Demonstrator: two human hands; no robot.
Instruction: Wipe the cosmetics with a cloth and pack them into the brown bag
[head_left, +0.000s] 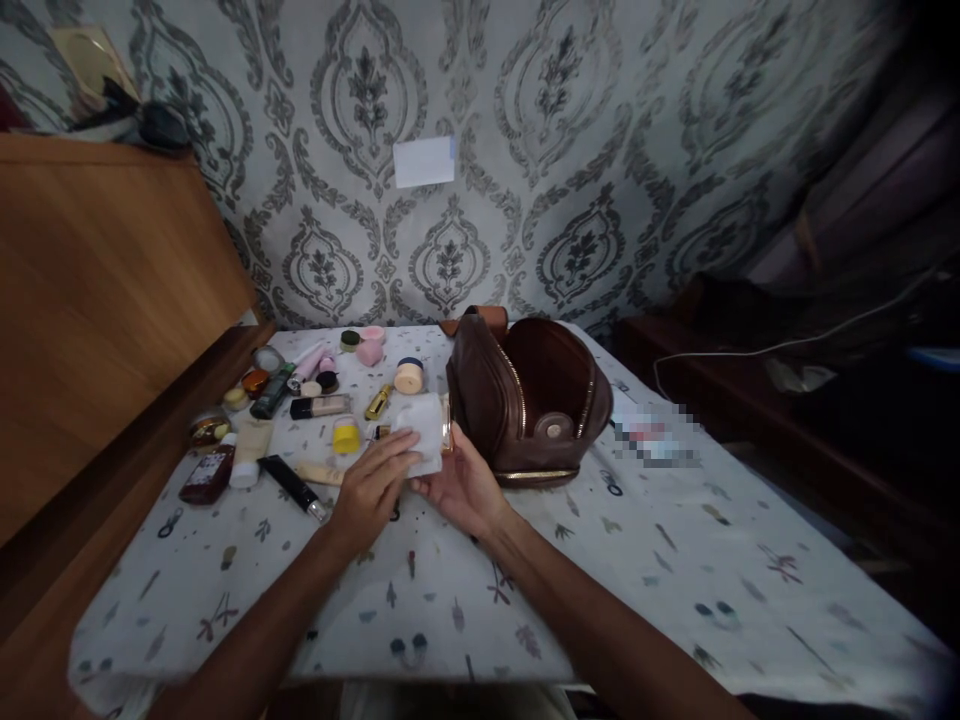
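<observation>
Head view, with the hands as the centre of the clock: a person's two bare hands meet over a table (465,610) covered in a white cloth printed with small leaves and twigs. The left hand (373,487) lies across a pale, translucent white item (424,425), its fingers gripping the near left part. The right hand (469,488) grips a gold-edged piece (448,424) at the white item's right side, thumb up along it; whether the two are joined cannot be told. Both are held above the cloth, just left of a brown bag (480,425).

The bag stands at 2 o'clock, its zipped top gaping open. At 12 o'clock is a round jar (409,376) with a dark blue rim; higher, a white card (424,162) is on the patterned wall (517,230). At 11 o'clock lie a small gold bottle (378,402) and, farther off, a pink heart-shaped item (369,351). Toward 10 o'clock are a yellow-lidded pot (346,436), a black-capped beige bottle (321,406) and a wooden cabinet (112,260). At 9 o'clock are a black tube (291,485), a white-capped tube (251,453) and a dark red bottle (209,474). At 3 o'clock lies a pixelated packet (656,435).
</observation>
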